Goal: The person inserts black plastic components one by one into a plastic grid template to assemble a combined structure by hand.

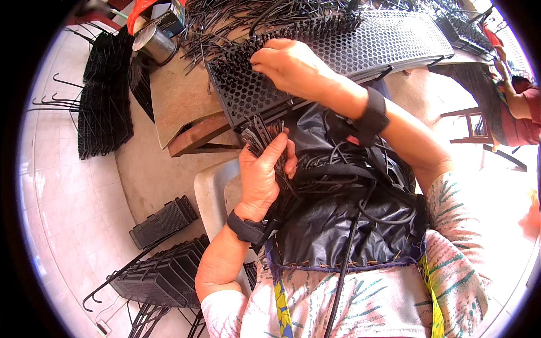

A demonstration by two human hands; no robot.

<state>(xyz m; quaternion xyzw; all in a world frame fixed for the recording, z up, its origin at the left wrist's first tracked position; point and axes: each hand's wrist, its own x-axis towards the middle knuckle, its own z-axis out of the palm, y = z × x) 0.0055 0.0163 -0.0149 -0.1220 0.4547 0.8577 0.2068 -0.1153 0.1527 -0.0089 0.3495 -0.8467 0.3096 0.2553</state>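
Observation:
A long black panel full of round holes (389, 42) lies across the table in front of me. Many short dark strips (315, 29) stand up from its far side and left end. My right hand (293, 69) is over the panel's left part, its fingers pinched together beside the upright strips; what they hold, if anything, is hidden. Lower and to the left, my left hand (260, 174) is closed round a bundle of thin dark strips (258, 135), whose ends stick up near the panel's front corner. A black apron-like sheet (338, 231) with loose dark cords covers my lap.
Loose dark strips (220, 25) are heaped behind the panel. A metal can (153, 44) stands at the wooden table's (183, 96) far left. Black racks (104, 96) and perforated trays (160, 276) with hooked rods rest on the floor. A pale chair (209, 191) is beside me; another person (515, 112) works at right.

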